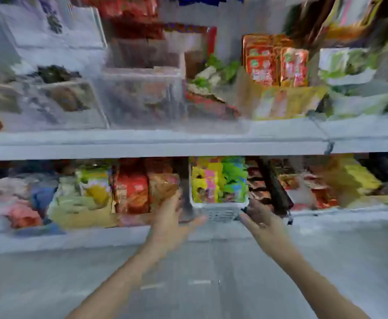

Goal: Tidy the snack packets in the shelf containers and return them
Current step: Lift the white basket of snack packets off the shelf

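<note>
**At the lower shelf: one basket between the hands, much still untidy**

In the lower middle of the frame, a white basket [219,207] sits on the lower shelf [119,238], with its front wall at the shelf edge. It is full of yellow, pink and green snack packets [218,183], which stand fairly upright and close together. The left hand [173,217] is at the basket's left front corner, with its fingers stretched forward and a little apart; the blur does not let me tell if it touches the basket or the red-brown packets [145,187] just beside it. The right hand [256,214] is at the right front corner, and its fingers seem to bend toward the basket wall, but I cannot tell if they really grip it.

My judgement is that this basket is either being pushed home or being taken out; the picture alone cannot decide it. Its packets look orderly, so this one may be nearly done.

Much seems left. In the left of the frame, on the lower shelf, loose packets [80,199] lie in a heap. In the upper middle, the clear containers [142,97] on the upper shelf [165,143] hold contents too blurred to judge
</note>
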